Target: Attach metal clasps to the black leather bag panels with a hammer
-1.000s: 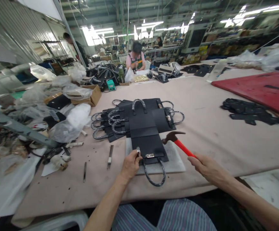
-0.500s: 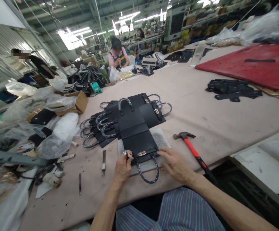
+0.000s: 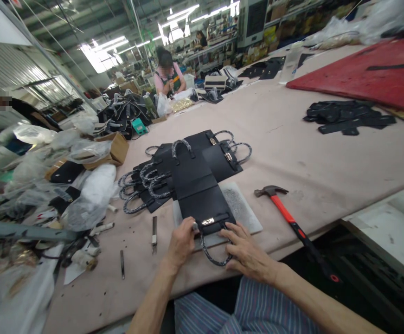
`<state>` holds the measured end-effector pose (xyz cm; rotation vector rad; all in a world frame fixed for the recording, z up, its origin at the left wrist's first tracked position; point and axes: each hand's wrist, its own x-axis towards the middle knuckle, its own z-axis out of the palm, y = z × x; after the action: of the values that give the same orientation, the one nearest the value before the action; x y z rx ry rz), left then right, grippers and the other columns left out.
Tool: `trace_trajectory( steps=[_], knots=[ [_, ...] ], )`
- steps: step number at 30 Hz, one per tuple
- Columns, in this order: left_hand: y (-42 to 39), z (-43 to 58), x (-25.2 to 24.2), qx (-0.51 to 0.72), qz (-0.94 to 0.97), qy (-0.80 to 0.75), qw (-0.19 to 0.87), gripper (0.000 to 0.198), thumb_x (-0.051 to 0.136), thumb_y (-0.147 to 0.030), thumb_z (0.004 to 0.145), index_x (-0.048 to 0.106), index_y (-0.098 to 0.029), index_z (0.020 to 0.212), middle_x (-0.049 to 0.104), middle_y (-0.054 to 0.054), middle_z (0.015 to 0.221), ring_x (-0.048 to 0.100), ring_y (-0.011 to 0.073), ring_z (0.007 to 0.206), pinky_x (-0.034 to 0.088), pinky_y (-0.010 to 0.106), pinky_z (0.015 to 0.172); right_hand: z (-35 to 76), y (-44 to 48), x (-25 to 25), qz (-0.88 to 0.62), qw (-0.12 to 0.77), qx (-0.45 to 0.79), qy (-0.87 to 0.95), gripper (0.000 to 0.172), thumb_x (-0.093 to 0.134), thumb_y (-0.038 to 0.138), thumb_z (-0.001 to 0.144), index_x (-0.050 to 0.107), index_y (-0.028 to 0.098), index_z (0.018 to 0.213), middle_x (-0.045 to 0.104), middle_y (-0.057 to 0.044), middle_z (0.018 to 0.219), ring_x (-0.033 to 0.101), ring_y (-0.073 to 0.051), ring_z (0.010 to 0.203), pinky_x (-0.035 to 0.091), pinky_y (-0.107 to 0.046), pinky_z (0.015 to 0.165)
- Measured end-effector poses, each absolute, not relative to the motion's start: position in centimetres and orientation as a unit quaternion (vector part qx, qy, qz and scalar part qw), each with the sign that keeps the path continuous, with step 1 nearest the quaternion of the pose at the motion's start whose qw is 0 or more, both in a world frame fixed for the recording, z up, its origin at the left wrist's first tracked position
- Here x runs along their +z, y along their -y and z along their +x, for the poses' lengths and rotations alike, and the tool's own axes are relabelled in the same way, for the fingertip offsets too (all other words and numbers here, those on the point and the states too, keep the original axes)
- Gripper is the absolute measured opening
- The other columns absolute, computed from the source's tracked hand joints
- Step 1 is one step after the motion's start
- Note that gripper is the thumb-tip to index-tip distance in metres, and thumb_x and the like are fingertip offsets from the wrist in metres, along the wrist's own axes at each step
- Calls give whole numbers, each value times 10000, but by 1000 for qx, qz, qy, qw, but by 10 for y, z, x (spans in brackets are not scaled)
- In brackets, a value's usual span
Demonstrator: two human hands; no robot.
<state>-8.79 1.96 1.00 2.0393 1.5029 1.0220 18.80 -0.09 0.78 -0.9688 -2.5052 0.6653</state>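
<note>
Pinching a small grey piece (image 3: 195, 227), the curled left hand (image 3: 182, 242) sits beside the black panel (image 3: 203, 204) lying on a pale slab (image 3: 245, 211). The right hand (image 3: 247, 253) spreads its fingers over the handle (image 3: 210, 257).

At the lap, a striped garment (image 3: 274, 306): grey-blue ground, narrow light-blue and muted reddish-purple stripes, exact type indeterminable. Left hand (image 3: 182, 243) and right hand (image 3: 248, 253) bare; left forearm (image 3: 156, 294) and right forearm (image 3: 309, 292) likewise, as far as visible.
</note>
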Motion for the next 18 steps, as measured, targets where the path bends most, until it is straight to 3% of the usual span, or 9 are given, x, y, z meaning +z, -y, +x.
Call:
trace_trajectory(
  steps=[4,9,14,18],
  knots=[
    [-13,-96,12,412,648,-611,190,180,500,-219,954,661,-195,1031,758,83,1024,727,220,983,590,357,909,177,12,6,-346,192,243,886,244,784,426,856,679,209,896,544,-58,1399,287,-351,1443,151,-621,1221],
    [-6,-106,18,328,762,-512,222,197,521,-177,906,678,-210,1020,739,94,1130,700,241,1096,568,367,962,170,23,4,-343,200,245,884,262,764,450,873,673,205,878,534,-53,1410,295,-360,1432,138,-630,1211],
    [-5,-110,19,398,627,-638,204,200,516,-272,950,682,-201,1034,764,78,996,735,236,948,596,370,880,168,25,7,-350,193,260,879,269,778,463,864,685,212,873,572,-42,1351,310,-352,1421,122,-606,1223],
    [-6,-112,22,366,701,-544,278,143,619,-326,893,687,-212,946,754,95,1057,717,245,1058,590,377,944,167,24,10,-347,181,267,881,257,807,441,841,691,213,861,600,-35,1292,304,-352,1425,95,-591,1234]
  ],
)
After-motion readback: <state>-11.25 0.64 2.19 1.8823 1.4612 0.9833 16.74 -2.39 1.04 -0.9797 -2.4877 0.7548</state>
